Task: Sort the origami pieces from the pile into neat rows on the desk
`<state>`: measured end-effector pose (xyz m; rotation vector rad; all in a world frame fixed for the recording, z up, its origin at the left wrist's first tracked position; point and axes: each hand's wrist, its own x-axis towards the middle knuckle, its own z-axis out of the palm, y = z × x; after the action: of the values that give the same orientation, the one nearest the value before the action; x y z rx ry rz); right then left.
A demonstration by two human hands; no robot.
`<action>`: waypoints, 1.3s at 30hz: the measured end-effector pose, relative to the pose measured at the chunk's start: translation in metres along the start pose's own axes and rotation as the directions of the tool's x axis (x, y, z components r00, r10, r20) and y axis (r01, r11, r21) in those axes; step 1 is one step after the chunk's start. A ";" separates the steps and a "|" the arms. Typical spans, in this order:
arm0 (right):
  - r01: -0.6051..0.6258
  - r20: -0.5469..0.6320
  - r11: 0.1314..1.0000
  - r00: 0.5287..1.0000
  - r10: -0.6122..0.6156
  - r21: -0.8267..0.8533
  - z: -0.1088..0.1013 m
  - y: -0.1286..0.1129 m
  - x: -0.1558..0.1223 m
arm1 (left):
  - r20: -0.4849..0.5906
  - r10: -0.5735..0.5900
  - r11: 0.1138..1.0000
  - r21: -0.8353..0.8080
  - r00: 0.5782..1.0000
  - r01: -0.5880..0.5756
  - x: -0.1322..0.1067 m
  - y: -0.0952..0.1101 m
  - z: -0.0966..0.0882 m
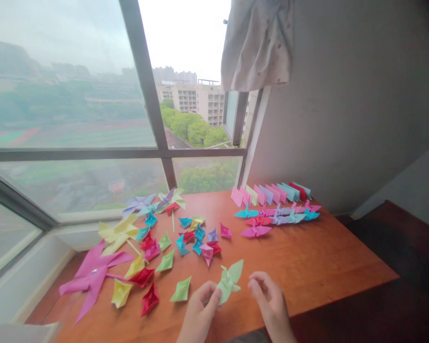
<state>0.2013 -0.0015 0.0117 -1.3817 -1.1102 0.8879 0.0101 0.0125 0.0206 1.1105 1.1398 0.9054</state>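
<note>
My left hand (200, 307) pinches a pale green paper crane (229, 282) between thumb and fingers, above the table's front part. The crane's wings are spread and one points up to the right. To the right of it, apart from the paper, is my right hand (270, 300). Its fingers are loosely curled, thumb near the index finger, with nothing visible between them. A green folded paper boat (181, 290) lies left of my left hand. Beyond the crane stands a pink folded piece (207, 255) among red and blue ones.
Folded cranes (256, 231) stand in rows at the back right, before a line of folded cards (271, 194). Paper pinwheels (95, 271) and several small boats (150, 299) cover the left side of the wooden table (329, 267). Windows and a wall border it.
</note>
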 end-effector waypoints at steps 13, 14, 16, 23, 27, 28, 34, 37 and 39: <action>0.245 0.093 0.805 0.968 -0.233 -0.541 -0.024 0.015 0.021 | 0.133 0.291 0.814 0.487 0.947 -0.318 0.002 -0.002 0.004; 0.227 0.059 0.759 0.968 -0.242 -0.611 -0.035 0.019 0.028 | 0.158 0.308 0.778 0.525 0.938 -0.344 0.002 -0.005 0.003; 0.173 0.006 0.639 0.967 -0.255 -0.750 -0.057 0.024 0.045 | 0.199 0.328 0.720 0.580 0.923 -0.381 0.002 -0.012 0.001; 0.008 -0.057 0.256 0.968 -0.245 -0.967 -0.103 0.032 0.097 | 0.214 0.355 0.650 0.643 0.910 -0.405 0.003 -0.014 0.001; -0.023 -0.063 0.166 0.968 -0.242 -0.986 -0.097 0.030 0.115 | 0.237 0.361 0.620 0.662 0.902 -0.421 0.002 -0.011 0.002; -0.027 -0.064 0.154 0.969 -0.239 -0.988 -0.095 0.030 0.119 | 0.242 0.365 0.614 0.663 0.899 -0.428 0.002 -0.010 0.002; -0.052 -0.084 0.147 0.971 -0.223 -0.988 -0.085 0.028 0.133 | 0.230 0.380 0.621 0.655 0.896 -0.431 0.001 -0.010 0.001; -0.066 -0.097 0.149 0.972 -0.213 -0.987 -0.083 0.028 0.136 | 0.234 0.382 0.615 0.658 0.894 -0.435 0.001 -0.011 0.001; -0.076 -0.107 0.156 0.974 -0.198 -0.985 -0.082 0.028 0.137 | 0.238 0.380 0.608 0.664 0.894 -0.435 0.001 -0.011 0.001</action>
<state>0.3210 0.1075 0.0045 -2.4102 -1.6603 -0.3119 0.0115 0.0110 0.0096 2.1023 1.2243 0.7589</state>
